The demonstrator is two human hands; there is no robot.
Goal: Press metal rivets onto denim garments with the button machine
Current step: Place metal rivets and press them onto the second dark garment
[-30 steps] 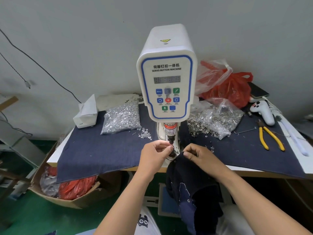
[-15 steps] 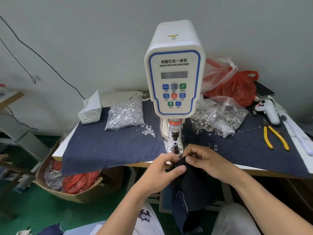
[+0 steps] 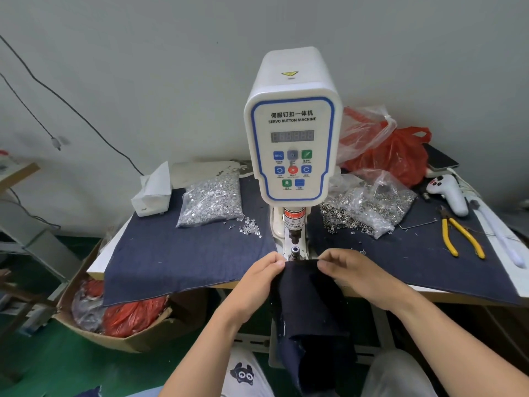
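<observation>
A white servo button machine [image 3: 292,124] stands at the table's middle, its press head [image 3: 293,234] above a small round die [image 3: 294,250]. A dark denim garment [image 3: 309,305] hangs over the table's front edge just below the die. My left hand [image 3: 257,279] pinches the garment's top edge on the left. My right hand [image 3: 352,270] pinches the same edge on the right. A clear bag of silver rivets [image 3: 211,200] lies left of the machine, with loose rivets [image 3: 250,226] beside it. A bag of dark ring caps [image 3: 366,207] lies to the right.
Denim cloth [image 3: 177,253] covers the table. Yellow pliers [image 3: 461,236], a white controller [image 3: 449,193], a phone [image 3: 440,159] and red plastic bags [image 3: 392,150] sit at the right. A tissue box [image 3: 151,196] is at the left. A cardboard box [image 3: 120,328] stands on the green floor.
Both hands drew the garment back from the press head toward the table's front edge and now hold its top edge stretched between them. The camera view shifted.
</observation>
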